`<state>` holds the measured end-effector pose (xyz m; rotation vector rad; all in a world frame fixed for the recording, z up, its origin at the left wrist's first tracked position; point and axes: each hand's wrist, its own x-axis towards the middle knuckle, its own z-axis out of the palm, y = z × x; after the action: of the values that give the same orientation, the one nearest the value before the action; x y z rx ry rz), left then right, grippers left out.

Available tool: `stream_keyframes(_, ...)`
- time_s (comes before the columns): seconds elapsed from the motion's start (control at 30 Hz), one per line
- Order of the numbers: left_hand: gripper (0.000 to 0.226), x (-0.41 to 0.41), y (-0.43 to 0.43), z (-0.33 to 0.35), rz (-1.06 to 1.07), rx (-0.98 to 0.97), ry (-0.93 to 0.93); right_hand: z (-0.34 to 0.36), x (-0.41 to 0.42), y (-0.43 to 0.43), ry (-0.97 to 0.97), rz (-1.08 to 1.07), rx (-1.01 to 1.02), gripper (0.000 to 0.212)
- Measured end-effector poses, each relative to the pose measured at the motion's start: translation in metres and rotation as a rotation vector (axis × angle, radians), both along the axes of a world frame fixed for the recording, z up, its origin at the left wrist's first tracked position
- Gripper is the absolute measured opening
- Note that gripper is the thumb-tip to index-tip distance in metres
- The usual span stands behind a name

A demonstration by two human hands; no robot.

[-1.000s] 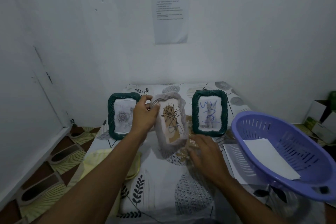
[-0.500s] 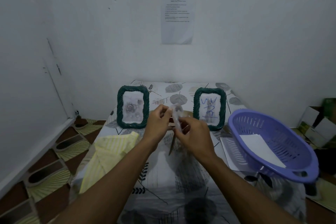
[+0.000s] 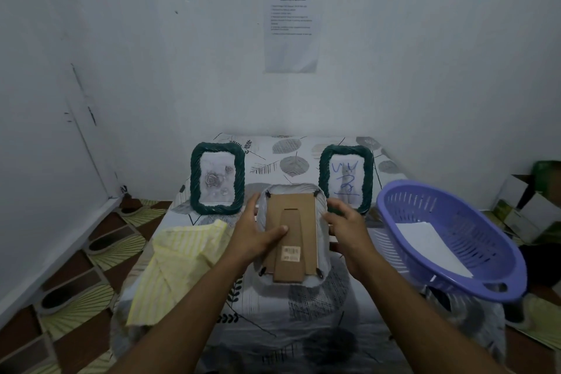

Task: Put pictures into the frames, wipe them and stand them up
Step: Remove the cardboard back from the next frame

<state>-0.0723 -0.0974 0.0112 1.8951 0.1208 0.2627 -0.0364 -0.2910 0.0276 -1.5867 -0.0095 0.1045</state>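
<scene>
Brown cardboard faces me: the backing board (image 3: 291,237) of the white frame (image 3: 322,255), which lies face down on the worktop (image 3: 303,328) between my two hands. Its fold-out stand lies flat down the middle of the board, with a small barcode sticker near the lower end, and dark clips sit at the corners.

My left hand (image 3: 255,232) comes in from the lower left, forearm stretched out over the patterned cloth, wrist straight. Its grip is on the frame's left edge: the fingers reach up along the rim and the thumb lies across the cardboard, pressing on the stand. My right hand (image 3: 349,229) comes in from the lower right, palm turned down and inward, fingers loosely curled at the frame's right edge. I cannot tell whether that grip has closed on the rim or only rests against it.

Behind the white frame, two green frames stand upright at the back of the worktop: the left green frame (image 3: 217,179) shows a rose picture, and the right green frame (image 3: 346,176) shows a picture with blue scribble. A yellow striped cloth (image 3: 176,264) lies crumpled just left of my left forearm. A purple basket (image 3: 498,258) sits to my right with a white sheet (image 3: 431,243) inside it.
</scene>
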Motion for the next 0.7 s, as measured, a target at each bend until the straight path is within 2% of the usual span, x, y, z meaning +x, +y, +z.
stream_keyframes(0.1,0.047,0.003,-0.008,-0.006,0.033,-0.028,-0.058,-0.011,0.002,-0.001,-0.12,-0.05,-0.157,0.029)
stream_keyframes(0.17,0.018,0.006,-0.012,-0.01,0.105,-0.009,-0.134,-0.017,0.001,0.0,-0.124,-0.065,-0.205,0.032)
stream_keyframes(0.2,0.011,0.007,-0.014,-0.012,0.13,0.034,-0.186,-0.021,0.001,0.001,-0.109,-0.074,-0.224,0.033)
stream_keyframes(0.27,0.012,0.009,-0.017,-0.018,0.149,0.104,-0.255,-0.027,-0.002,0.003,-0.08,-0.089,-0.221,0.029)
stream_keyframes(0.37,0.013,0.012,-0.02,-0.023,0.176,0.147,-0.293,-0.032,-0.004,0.005,-0.103,-0.1,-0.183,0.009)
stream_keyframes(0.5,0.008,0.018,-0.023,-0.025,0.174,0.158,-0.272,-0.032,-0.003,0.005,-0.173,-0.142,-0.17,0.024)
stream_keyframes(0.7,0.019,0.02,-0.029,-0.027,0.139,0.187,-0.275,-0.035,0.006,0.003,-0.179,-0.222,-0.211,0.037)
